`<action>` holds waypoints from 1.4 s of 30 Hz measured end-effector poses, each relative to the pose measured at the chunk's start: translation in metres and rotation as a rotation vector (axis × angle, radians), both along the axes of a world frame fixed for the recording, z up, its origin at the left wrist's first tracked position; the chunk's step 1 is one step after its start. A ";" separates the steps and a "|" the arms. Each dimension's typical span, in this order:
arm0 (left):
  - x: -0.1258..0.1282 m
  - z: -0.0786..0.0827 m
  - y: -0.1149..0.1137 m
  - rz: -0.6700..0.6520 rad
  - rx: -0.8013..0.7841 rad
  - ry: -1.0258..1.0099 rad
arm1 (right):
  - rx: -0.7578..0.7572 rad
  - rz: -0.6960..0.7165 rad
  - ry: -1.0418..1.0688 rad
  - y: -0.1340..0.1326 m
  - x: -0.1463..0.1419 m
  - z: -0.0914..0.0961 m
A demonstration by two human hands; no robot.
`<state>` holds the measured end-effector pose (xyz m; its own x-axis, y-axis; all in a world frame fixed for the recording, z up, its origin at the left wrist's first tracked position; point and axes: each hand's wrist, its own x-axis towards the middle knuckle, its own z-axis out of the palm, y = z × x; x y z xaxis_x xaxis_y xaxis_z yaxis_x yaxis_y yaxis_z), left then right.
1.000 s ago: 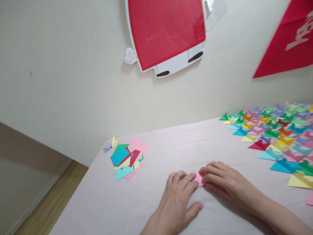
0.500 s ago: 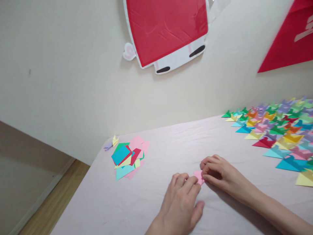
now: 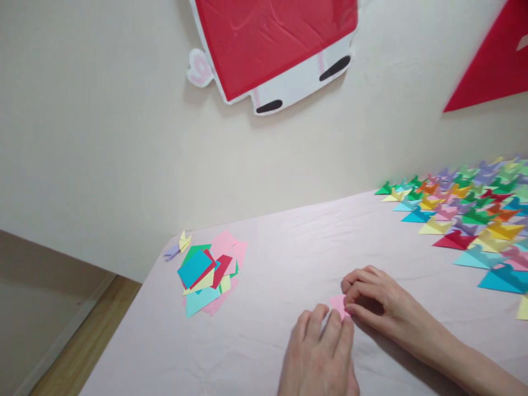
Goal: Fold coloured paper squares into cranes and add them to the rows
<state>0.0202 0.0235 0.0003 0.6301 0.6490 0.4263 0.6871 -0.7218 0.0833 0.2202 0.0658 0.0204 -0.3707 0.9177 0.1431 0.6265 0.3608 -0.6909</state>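
At the far left, below a pale wall (image 3: 103, 137), a strip of light-brown wood-grain floor (image 3: 78, 344) shows. Next, a table (image 3: 140, 341) under pale pinkish-white, lightly creased cloth. Near its back left corner, a small lavender folded-paper piece (image 3: 172, 251) and, just right of it, a small pale-yellow folded-paper piece (image 3: 185, 242). Right beside these, a loose overlapping pile of flat coloured paper pieces (image 3: 196, 268): blue, red, green, pink, pale yellow, light aqua; blue one on top at left. Above, on the wall, a big red-and-white cartoon cutout (image 3: 280, 44) with two black oval marks, top cut off by the frame.

Then the left hand (image 3: 319, 352), palm down, fingers bent and slightly parted, tips at the near edge of a small pink paper piece (image 3: 338, 302). Thumb mostly hidden; cannot tell if it pinches. Pink paper lies on the cloth between both hands, partly covered by fingers; folds too small to read. Right hand (image 3: 346, 308): thumb and forefinger narrowed together on the paper's right side, other fingers curled.

Far right, slanting rows of multicoloured folded-paper birds (image 3: 456, 240), rear ones blurred. Above them, a red angular sheet (image 3: 493, 69) on the wall.
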 end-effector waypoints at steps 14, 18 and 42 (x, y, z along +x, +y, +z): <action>-0.004 0.023 -0.012 -0.016 -0.197 0.193 | 0.087 0.031 -0.030 0.000 0.004 -0.005; -0.002 0.025 -0.015 0.003 -0.186 0.212 | 0.088 0.016 -0.034 0.000 0.003 -0.003; 0.008 0.012 -0.012 0.049 -0.134 0.028 | -0.034 -0.046 -0.045 -0.003 -0.002 0.007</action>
<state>0.0280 0.0114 0.0122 0.6069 0.7291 0.3164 0.7243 -0.6713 0.1574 0.2184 0.0633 0.0276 -0.3334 0.9379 0.0959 0.6728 0.3079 -0.6727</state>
